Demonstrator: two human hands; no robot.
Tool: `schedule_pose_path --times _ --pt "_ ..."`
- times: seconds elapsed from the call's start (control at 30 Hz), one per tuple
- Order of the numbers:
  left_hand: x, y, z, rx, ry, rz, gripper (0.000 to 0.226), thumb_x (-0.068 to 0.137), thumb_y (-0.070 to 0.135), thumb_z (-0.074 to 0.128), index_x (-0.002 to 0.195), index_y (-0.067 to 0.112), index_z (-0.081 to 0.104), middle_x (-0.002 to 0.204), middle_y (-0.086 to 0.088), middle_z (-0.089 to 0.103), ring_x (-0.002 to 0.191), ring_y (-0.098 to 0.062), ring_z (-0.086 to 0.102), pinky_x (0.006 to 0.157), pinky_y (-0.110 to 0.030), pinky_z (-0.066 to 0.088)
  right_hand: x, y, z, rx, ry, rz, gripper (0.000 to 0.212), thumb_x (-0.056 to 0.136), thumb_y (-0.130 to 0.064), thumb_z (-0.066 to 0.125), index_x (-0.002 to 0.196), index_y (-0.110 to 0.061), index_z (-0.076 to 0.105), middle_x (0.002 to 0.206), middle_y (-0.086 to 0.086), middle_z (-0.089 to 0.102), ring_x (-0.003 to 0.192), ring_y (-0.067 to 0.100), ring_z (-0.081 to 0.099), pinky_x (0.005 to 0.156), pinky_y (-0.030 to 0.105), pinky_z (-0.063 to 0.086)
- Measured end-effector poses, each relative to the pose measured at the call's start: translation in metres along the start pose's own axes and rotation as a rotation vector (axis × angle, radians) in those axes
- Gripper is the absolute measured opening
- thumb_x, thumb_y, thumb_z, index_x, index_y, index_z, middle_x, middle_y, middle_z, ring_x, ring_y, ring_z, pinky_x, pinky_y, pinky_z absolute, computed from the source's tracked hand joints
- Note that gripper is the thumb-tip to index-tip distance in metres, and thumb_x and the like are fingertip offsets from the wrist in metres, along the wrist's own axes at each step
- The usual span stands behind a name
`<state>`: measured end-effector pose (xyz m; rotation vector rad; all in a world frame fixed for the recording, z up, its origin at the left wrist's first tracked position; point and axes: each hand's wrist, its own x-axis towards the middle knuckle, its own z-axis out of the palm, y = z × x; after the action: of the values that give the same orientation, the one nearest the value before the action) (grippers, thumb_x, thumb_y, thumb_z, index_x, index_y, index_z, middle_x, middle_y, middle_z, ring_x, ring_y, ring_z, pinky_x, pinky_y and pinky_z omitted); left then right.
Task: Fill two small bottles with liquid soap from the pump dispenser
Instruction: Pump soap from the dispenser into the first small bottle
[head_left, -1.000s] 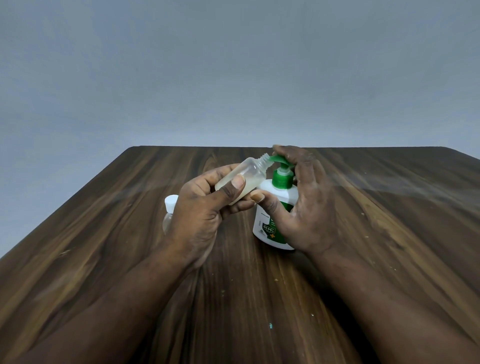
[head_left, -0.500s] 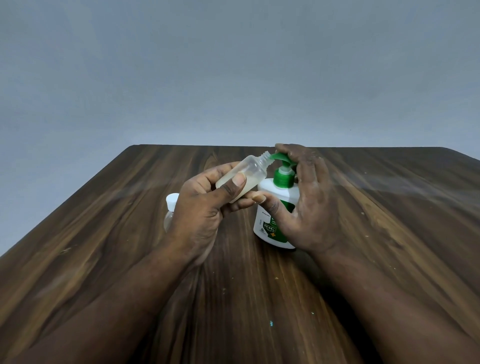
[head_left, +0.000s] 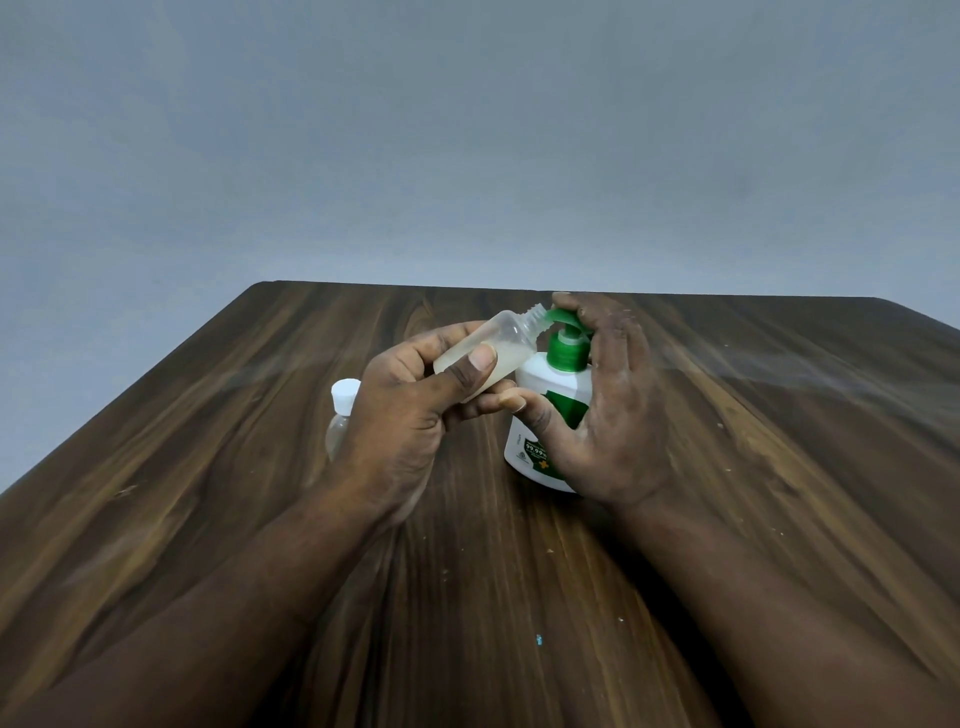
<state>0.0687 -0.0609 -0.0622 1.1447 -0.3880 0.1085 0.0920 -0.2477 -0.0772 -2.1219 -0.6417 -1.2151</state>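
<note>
From the head view, the left hand (head_left: 410, 410) clasps the open bottle (head_left: 493, 348), thumb across its front and fingers behind. It is held tilted above the desk (head_left: 260, 467), near the far edge, with its threaded neck right at the green spout (head_left: 558, 316); pale soap fills its lower part. The right hand (head_left: 618, 415) wraps the pump dispenser (head_left: 550, 415), fingers over the pump top and thumb against the white body. The bottle looks light, thin-walled and likely to give under a squeeze, so a mid-body hold suits it; any soap on it would make it slippery. The capped bottle (head_left: 343, 410) stands behind the left hand, toward the desk's left edge.
</note>
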Motion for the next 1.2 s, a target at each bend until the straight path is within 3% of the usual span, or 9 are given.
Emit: schedule_pose_path --times 0.23,0.47,0.97,1.2 --pt "0.0002 0.0018 0.0014 -0.002 0.004 -0.001 0.046 0.093 0.019 0.065 0.134 -0.002 0.063 0.098 -0.013 0.079 0.075 -0.015 0.075 0.076 -0.024 0.062 0.0053 -0.0014 -0.0036 0.002 0.0 -0.003 0.079 0.09 -0.066 0.062 0.139 -0.005 0.055 0.131 0.005 0.059 0.12 0.014 0.053 0.101 0.034 0.048" --pt "0.0002 0.0005 -0.0006 0.006 0.005 0.0 0.045 0.092 0.022 0.068 0.131 -0.001 0.066 0.093 -0.016 0.075 0.075 -0.018 0.071 0.076 -0.027 0.06 -0.0001 -0.0004 0.0015 0.009 0.014 -0.003 0.085 0.091 -0.069 0.06 0.142 -0.002 0.053 0.135 0.011 0.059 0.123 0.025 0.057 0.102 0.046 0.05" --pt "-0.0006 0.0023 0.0012 0.007 0.016 -0.008 0.046 0.09 0.023 0.066 0.13 0.0 0.066 0.101 -0.015 0.079 0.076 -0.015 0.074 0.074 -0.025 0.06 0.0047 -0.0006 -0.0025 -0.026 -0.001 -0.015 0.085 0.091 -0.07 0.059 0.143 -0.003 0.054 0.136 0.009 0.06 0.123 0.024 0.057 0.102 0.042 0.049" --pt "0.0001 0.0009 0.0012 0.002 0.022 -0.008 0.046 0.09 0.023 0.067 0.13 -0.001 0.067 0.095 -0.013 0.076 0.08 -0.017 0.072 0.072 -0.024 0.059 -0.0018 -0.0009 0.0028 -0.033 0.032 -0.019 0.087 0.089 -0.069 0.063 0.141 0.001 0.054 0.134 0.012 0.061 0.122 0.027 0.058 0.104 0.045 0.049"
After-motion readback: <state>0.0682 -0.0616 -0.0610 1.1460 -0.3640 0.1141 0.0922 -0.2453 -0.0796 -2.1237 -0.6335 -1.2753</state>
